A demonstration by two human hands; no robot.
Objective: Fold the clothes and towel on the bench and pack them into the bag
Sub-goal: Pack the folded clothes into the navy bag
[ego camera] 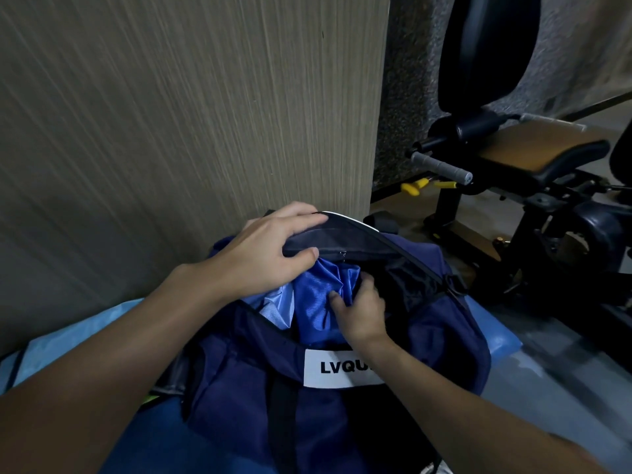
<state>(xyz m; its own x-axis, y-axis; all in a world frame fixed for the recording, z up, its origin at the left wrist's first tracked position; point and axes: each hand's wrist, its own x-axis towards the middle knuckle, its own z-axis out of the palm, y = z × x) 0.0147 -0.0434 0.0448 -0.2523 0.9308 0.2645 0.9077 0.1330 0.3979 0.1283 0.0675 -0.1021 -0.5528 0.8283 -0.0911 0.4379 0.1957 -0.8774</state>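
Left hand [270, 249] pinches bag [239, 398] rim | right hand [362, 311] clutches blue garment [319, 285] inside

dim indoor light, soft motion blur, bowed edges (wide-angle)

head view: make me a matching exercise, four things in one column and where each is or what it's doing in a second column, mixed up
Column one:
1. left hand
2. right hand
3. blue garment
4. white label

Column two:
a. on the near side of the bag
b. tucked into the bag's opening
c. grips the bag's far rim and holds it up
d. fingers curled on the blue garment, inside the opening

Pairs: 1-c, 2-d, 3-b, 4-a
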